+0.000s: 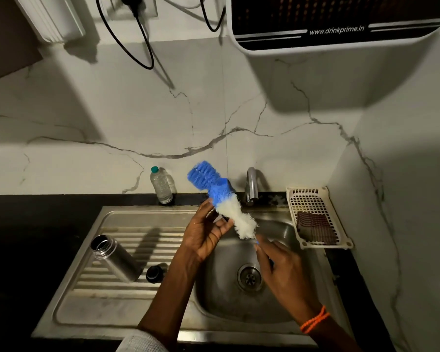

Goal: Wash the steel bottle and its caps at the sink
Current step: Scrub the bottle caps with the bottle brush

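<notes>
The steel bottle [116,259] lies uncapped on the ribbed drainboard at the left of the sink [148,313]. A black cap [155,273] rests beside its base. My right hand [282,268] grips the handle of a blue and white bottle brush [224,199], which points up and to the left above the basin. My left hand [206,232] is raised beside the white bristles, its fingers straight and touching them. Most of the brush handle is hidden inside my right hand.
A steel tap [252,186] stands behind the basin. A clear plastic water bottle [162,185] stands on the counter by the wall. A white perforated tray [315,217] with a dark scrub pad sits at the right. A water purifier [341,21] hangs above.
</notes>
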